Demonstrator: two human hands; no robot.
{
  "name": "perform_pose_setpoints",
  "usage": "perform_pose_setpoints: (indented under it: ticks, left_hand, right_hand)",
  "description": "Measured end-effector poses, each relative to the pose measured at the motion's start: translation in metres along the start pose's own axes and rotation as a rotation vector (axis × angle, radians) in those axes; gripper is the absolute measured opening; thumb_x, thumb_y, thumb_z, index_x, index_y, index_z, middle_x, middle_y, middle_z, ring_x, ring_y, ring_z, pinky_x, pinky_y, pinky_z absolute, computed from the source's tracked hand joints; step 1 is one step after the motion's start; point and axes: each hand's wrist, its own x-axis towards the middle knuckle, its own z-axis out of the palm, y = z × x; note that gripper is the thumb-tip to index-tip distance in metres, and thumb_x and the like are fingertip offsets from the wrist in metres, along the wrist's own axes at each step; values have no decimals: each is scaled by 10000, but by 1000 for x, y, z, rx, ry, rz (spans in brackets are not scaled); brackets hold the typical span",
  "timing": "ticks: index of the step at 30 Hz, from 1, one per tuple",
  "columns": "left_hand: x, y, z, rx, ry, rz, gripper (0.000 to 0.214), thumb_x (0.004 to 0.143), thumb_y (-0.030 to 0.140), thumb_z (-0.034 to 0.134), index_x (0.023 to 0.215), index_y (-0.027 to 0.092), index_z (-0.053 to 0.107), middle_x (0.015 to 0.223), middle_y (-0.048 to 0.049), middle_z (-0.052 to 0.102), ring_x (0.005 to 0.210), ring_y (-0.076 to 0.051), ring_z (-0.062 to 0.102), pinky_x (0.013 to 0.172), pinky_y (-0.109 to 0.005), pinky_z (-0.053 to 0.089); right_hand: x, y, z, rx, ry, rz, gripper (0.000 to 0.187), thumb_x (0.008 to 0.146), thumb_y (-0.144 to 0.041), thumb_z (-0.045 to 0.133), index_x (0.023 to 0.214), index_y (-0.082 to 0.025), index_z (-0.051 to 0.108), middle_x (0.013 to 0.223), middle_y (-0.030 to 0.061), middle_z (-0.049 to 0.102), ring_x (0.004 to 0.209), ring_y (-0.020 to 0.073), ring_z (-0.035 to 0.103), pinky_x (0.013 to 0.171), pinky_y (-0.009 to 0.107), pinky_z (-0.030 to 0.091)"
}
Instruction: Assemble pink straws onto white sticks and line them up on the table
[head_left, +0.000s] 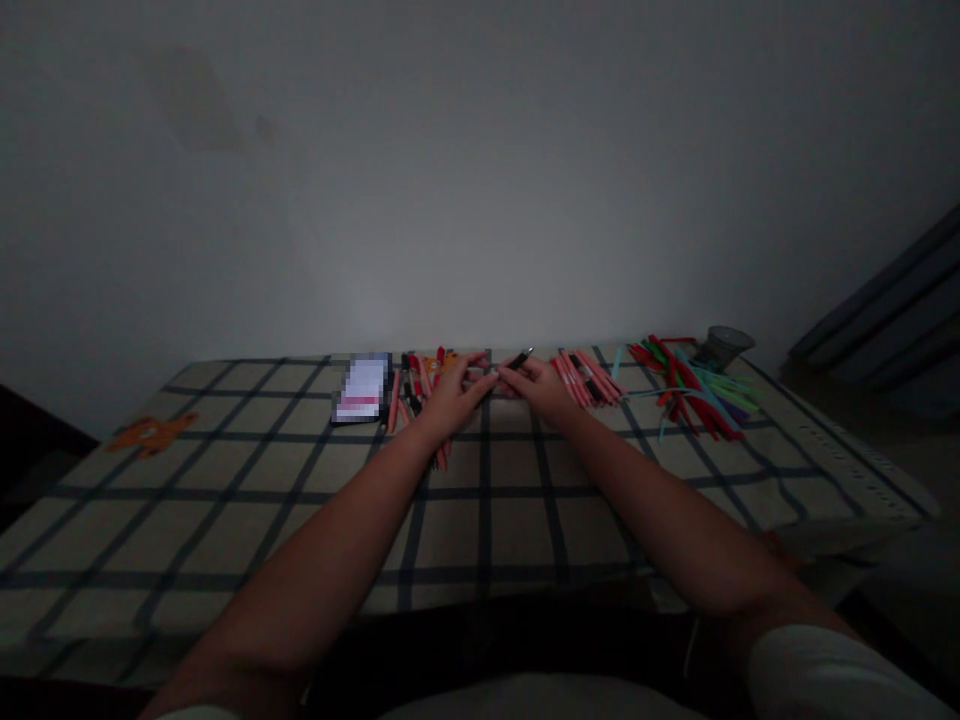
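Note:
Near the table's far edge my two hands come together at the fingertips. My right hand [546, 388] is closed on a slim pen [519, 359], black with a shiny tip pointing up and to the right. My left hand [451, 396] has its thumb and fingers drawn together close to the pen's lower end; what lies between them is too dark and small to make out. Left of that hand lies a loose heap of pink and black pens [395, 400], partly covered by it. Just right of my right hand rests another bunch of pink pens [592, 380].
A phone [363, 388] with a lit, blurred screen lies at the left. At the right are colourful pipe cleaners or strips [694, 395] and a clear cup [724, 345]. A checked cloth [517, 530] covers the table; a pale wall [480, 200] stands directly behind.

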Motion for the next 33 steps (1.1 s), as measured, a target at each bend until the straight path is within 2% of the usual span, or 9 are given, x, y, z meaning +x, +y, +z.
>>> perform_pose_setpoints:
  ticks: [3,4,9,11,15,20,26,31,33]
  left_hand:
    - [0,3,-2,94,-207,-27,342,919,412,472,1088,169,644,922,-52,688,848,-174,618,787,-297,467]
    - [0,4,-2,149,-223,-24,334,926,407,457,1055,175,658,883,-46,690,846,-181,617,794,-303,459]
    - [-2,7,-5,322,-123,-46,314,896,414,509,1061,198,665,967,-64,694,886,-208,609,775,-307,432]
    - [-3,6,-5,378,-125,-69,331,870,461,537,1003,193,678,890,-59,687,804,-201,594,711,-294,417]
    - [-4,3,-4,446,-168,-87,400,842,557,534,892,191,689,732,-33,641,686,-179,541,617,-268,356]
    - [-3,5,-2,299,-252,-33,396,906,478,455,815,167,683,705,-23,631,703,-156,547,642,-251,356]
    - [-3,12,-4,15,-347,-186,466,871,537,456,621,159,565,544,13,516,540,-117,465,539,-231,334]
    - [-4,20,-5,-139,-394,-322,522,863,591,398,822,140,658,543,8,513,482,-112,414,484,-240,296]
    - [-4,19,-4,-192,-407,-335,523,864,583,385,888,142,664,550,10,508,495,-115,420,496,-240,311]
  right_hand:
    - [4,1,-3,127,47,100,422,684,-544,706,882,-172,668,691,1,618,592,104,515,544,237,387]
    - [6,3,-4,168,51,131,445,665,-550,718,895,-172,672,702,3,629,584,99,513,533,233,381]
    - [11,13,-8,305,136,192,501,682,-617,670,931,-181,668,710,12,650,581,94,539,529,222,387]
    - [11,14,-8,266,150,192,507,673,-619,676,917,-175,676,698,12,647,569,89,527,521,220,379]
    - [10,14,-7,201,55,232,519,646,-617,700,901,-165,703,693,12,642,563,85,514,519,218,374]
    - [9,14,-5,198,37,205,487,661,-636,673,831,-180,695,618,-23,587,552,83,493,542,222,382]
    - [7,9,-4,184,37,159,433,679,-608,669,781,-187,664,573,-35,529,552,94,481,562,242,386]
    - [4,0,-6,223,1,148,409,693,-597,659,788,-199,649,615,-22,555,603,108,517,604,255,413]
    - [3,-3,-5,254,-3,154,420,683,-601,662,801,-197,646,633,-17,565,621,115,535,628,264,429]
